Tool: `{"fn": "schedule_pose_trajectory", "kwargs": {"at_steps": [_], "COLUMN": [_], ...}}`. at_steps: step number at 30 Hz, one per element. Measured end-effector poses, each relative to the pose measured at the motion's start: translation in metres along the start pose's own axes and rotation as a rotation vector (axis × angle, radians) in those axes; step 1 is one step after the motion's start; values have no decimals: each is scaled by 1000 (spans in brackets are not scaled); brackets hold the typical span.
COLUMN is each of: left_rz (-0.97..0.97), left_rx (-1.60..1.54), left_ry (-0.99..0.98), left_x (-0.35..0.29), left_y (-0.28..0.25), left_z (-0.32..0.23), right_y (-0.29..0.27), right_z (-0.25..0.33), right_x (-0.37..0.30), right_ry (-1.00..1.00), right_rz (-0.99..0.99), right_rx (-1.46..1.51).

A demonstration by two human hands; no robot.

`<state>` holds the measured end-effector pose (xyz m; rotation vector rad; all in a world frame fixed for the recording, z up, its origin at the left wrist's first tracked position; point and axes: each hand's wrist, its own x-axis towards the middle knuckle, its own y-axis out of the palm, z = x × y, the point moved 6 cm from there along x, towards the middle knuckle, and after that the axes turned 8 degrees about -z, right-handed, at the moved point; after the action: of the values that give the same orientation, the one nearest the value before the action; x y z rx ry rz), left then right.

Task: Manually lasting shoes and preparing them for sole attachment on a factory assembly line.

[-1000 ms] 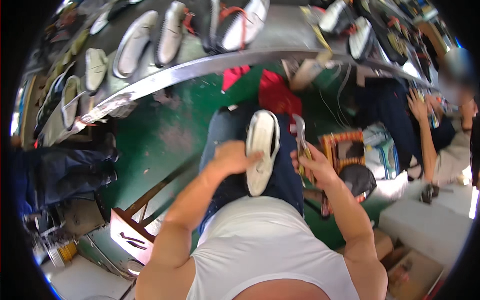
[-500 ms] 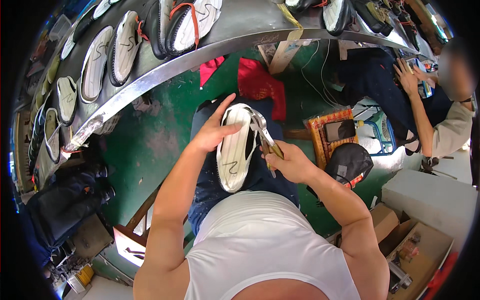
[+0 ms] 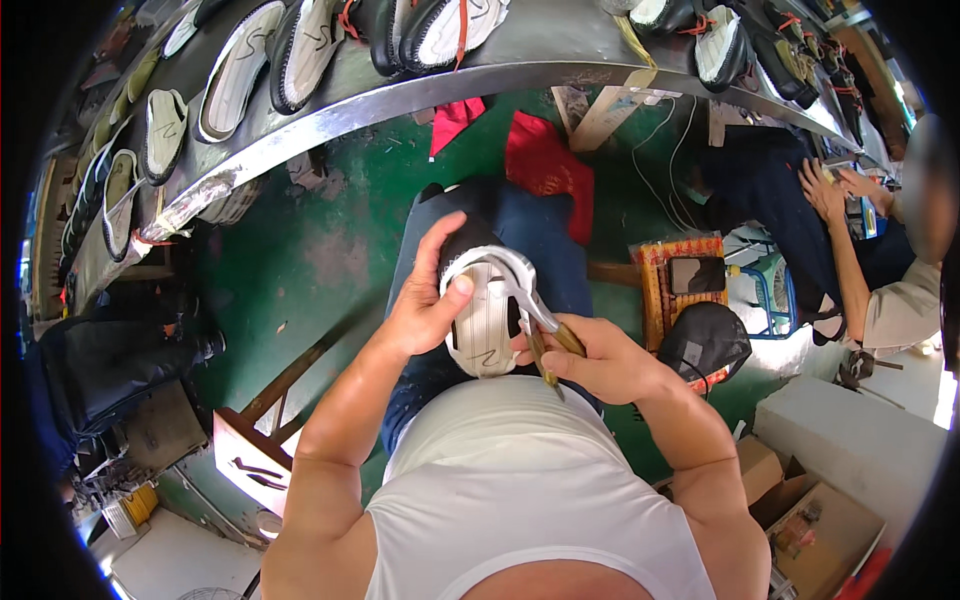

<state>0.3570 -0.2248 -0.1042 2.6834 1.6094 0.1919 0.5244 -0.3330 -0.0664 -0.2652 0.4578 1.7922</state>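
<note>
The striped white shoe [image 3: 482, 335] lies on the lap [image 3: 556, 235], short of the tabletop's near edge [image 3: 400, 108]; its long axis points away from the body; the left hand [image 3: 428, 308], nearer its far end, grips it thumb uppermost; the right hand [image 3: 600, 360], beside its right edge, grips pincers [image 3: 541, 313].

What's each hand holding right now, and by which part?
The left hand holds the shoe by its left edge, toward the far end; the right hand holds the pincers by their handles.
</note>
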Motion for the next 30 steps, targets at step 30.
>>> {"fn": "schedule_pose_trajectory", "kwargs": {"at_steps": [30], "left_rz": [-68], "left_rx": [-1], "left_ry": [-498], "left_x": [50], "left_y": [-16], "left_z": [69], "right_y": [-54], "right_z": [-22], "right_x": [85], "right_ry": [-7], "right_rz": [-289], "right_rx": [-845]}}
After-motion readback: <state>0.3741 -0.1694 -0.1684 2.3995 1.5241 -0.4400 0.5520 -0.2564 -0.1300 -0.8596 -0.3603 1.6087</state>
